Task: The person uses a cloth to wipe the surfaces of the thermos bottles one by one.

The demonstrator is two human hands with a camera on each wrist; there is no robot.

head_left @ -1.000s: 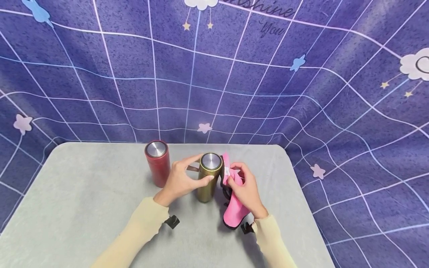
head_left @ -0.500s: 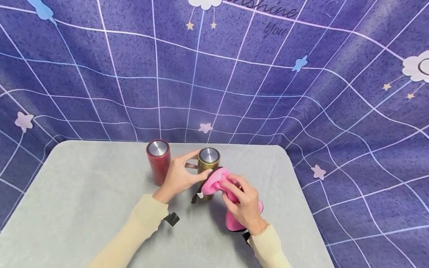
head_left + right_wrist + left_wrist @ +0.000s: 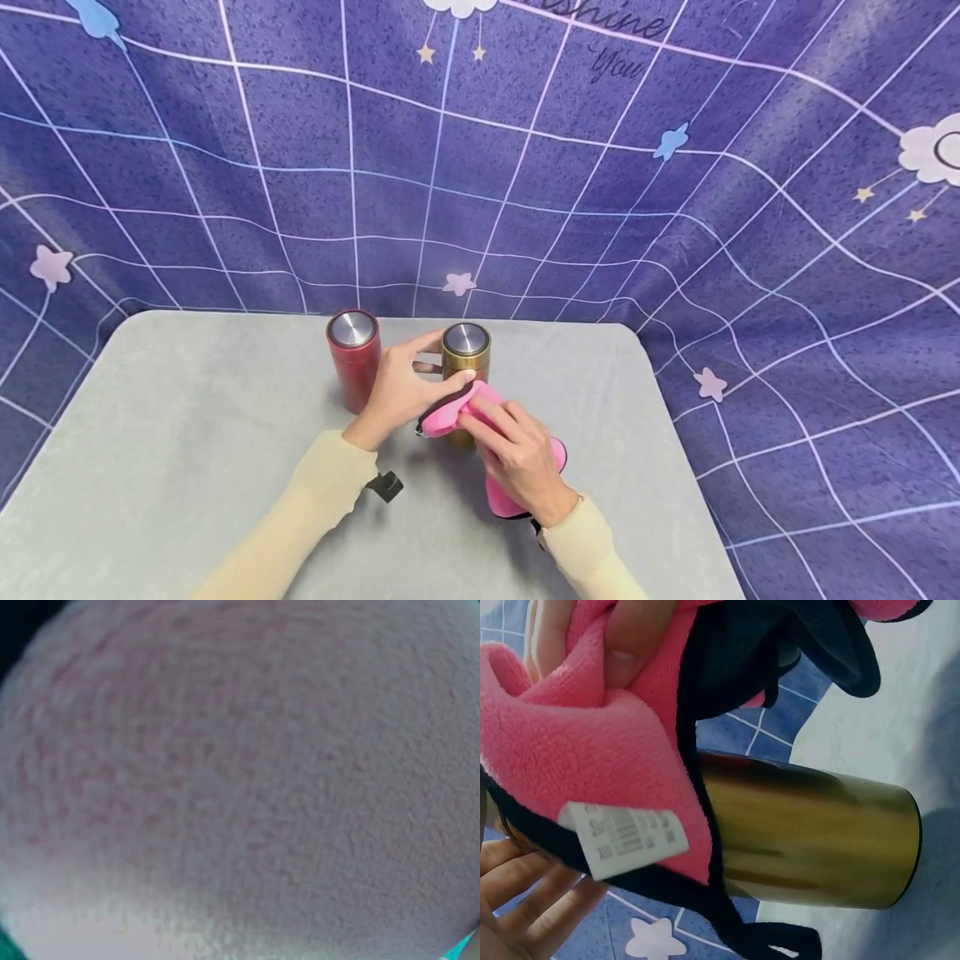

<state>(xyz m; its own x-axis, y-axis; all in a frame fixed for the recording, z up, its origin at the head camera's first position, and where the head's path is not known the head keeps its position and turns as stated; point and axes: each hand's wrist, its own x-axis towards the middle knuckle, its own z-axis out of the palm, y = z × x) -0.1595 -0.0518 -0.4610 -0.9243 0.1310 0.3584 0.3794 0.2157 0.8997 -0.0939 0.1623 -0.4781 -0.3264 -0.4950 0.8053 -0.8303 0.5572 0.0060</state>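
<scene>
My left hand (image 3: 405,387) is wrapped partway around the gold flask (image 3: 817,832), thumb on the near side and fingers behind, below the metal lid (image 3: 466,338). My right hand (image 3: 517,458) pinches the pink fabric item (image 3: 592,757), which has black edging and a printed white label (image 3: 634,838); the item lies across the flask's front. The flask is upright above the far-middle area of the gray table (image 3: 187,417); I cannot tell whether its base touches the surface. A red flask (image 3: 356,367) stands upright on the table just left of my left hand. The tabletop is matte, faintly mottled, with rounded far corners. A rippled purple-blue backdrop (image 3: 300,200) encloses the rear and both sides, printed with pale grid lines, stars, clouds and dark lettering (image 3: 618,62). A blurred, textured surface fills the right wrist view; I cannot identify it.
</scene>
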